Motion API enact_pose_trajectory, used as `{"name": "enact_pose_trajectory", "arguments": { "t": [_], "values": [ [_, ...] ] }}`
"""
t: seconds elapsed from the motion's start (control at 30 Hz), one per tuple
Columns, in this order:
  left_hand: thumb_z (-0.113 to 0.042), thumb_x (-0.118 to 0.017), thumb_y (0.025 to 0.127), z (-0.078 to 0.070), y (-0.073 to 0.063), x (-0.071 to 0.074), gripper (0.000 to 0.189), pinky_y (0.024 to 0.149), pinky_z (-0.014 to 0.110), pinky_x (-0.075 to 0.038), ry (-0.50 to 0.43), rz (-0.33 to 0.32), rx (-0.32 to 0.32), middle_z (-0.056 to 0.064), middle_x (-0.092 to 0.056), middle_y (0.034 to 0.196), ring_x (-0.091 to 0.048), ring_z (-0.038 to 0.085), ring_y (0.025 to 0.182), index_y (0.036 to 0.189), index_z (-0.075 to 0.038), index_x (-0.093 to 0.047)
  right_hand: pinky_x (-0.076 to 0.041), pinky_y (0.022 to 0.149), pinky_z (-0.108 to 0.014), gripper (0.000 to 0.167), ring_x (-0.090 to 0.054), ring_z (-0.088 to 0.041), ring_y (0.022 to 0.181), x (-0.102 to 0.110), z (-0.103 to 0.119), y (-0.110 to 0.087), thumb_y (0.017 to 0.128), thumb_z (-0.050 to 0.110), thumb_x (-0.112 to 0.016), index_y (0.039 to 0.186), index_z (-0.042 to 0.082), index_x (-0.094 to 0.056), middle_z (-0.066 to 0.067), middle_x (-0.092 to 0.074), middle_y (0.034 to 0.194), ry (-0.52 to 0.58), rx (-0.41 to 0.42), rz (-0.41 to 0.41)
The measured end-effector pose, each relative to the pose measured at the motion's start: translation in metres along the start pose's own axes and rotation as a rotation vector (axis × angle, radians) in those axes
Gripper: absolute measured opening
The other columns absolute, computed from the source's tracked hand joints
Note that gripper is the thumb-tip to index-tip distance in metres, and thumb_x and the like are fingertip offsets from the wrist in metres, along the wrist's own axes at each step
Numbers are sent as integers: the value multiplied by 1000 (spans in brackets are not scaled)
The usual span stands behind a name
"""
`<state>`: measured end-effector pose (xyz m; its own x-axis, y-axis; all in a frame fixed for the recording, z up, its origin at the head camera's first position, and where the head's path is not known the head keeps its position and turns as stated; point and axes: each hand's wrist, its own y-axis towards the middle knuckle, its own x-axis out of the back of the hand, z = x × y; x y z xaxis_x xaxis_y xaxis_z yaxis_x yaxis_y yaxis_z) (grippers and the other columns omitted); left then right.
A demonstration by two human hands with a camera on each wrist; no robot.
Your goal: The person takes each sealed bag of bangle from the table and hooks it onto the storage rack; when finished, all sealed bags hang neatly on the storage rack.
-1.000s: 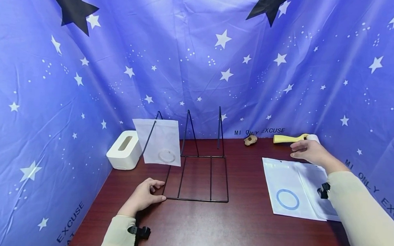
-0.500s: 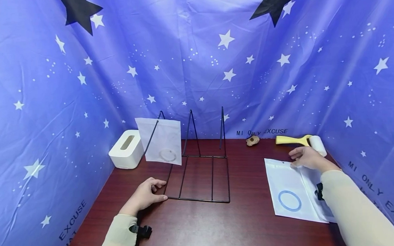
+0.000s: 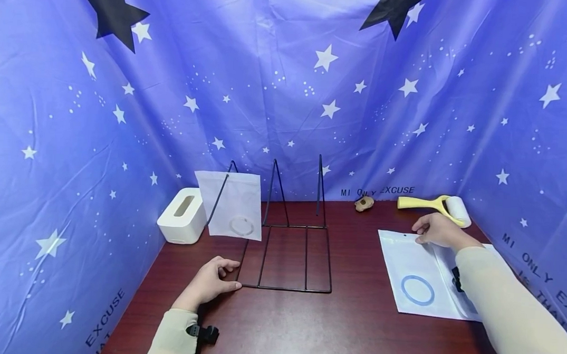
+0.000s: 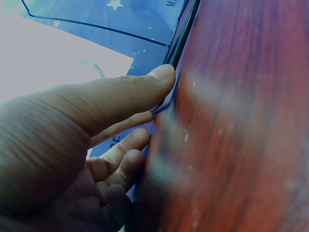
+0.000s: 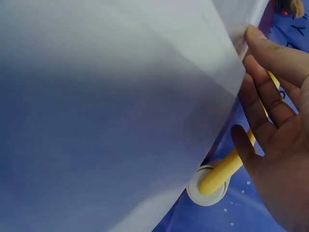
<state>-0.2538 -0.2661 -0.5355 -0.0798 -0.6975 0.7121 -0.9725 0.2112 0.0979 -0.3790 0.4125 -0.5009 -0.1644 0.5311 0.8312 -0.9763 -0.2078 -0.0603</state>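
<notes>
My left hand [image 3: 209,283] pinches the front left corner of a black wire rack [image 3: 285,289] between thumb and fingers. From the rack's left prong hangs a white zip bag [image 3: 230,203] with a pale ring showing near its bottom. At the right, my right hand [image 3: 441,231] pinches the top edge of another white bag [image 3: 405,256], which has a small hole near that edge and a blue ring [image 3: 417,303] low on it. In the right wrist view the thumb lies on the bag's edge [image 5: 222,63], fingers behind. Part of a further white bag [image 3: 494,252] shows under the right forearm.
A lint roller [image 3: 420,203] with a yellow handle lies behind the right hand. A small tan object [image 3: 364,204] sits at the table's back edge, and a white tissue box [image 3: 183,216] stands left of the rack. Starred blue cloth [image 3: 287,92] encloses the table.
My right hand has come down and left from beside the lint roller onto the top edge of the bag, whose top has shifted slightly left. My left hand keeps its hold on the rack.
</notes>
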Motion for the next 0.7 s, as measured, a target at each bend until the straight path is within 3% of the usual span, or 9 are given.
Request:
{"name": "enact_pose_trajectory", "arguments": {
  "t": [0.27,0.6,0.7],
  "values": [
    [-24,-97,75,-1,0,-2,49,79,33,-48,4,1,-3,-2,-63,102,-56,15,89,120,-18,-77,-53,80,-48,27,-66,-25,86,-2,12,-2,82,15,-90,102,2,-77,-6,-72,93,-115,-24,-31],
    [-24,-96,76,-2,0,-1,49,78,32,-48,-2,-4,-18,-1,-63,103,-56,16,89,120,-16,-77,-48,75,-42,24,-59,-19,77,-3,18,0,81,13,-91,99,4,-78,1,-68,83,-176,-1,-61],
    [-23,-97,75,-1,-2,0,49,78,32,-48,11,-3,2,-3,-63,102,-56,15,89,119,-18,-77,-48,76,-43,20,-59,-18,77,-6,19,2,81,15,-91,95,8,-78,3,-67,82,-191,11,-55]
  ]
}}
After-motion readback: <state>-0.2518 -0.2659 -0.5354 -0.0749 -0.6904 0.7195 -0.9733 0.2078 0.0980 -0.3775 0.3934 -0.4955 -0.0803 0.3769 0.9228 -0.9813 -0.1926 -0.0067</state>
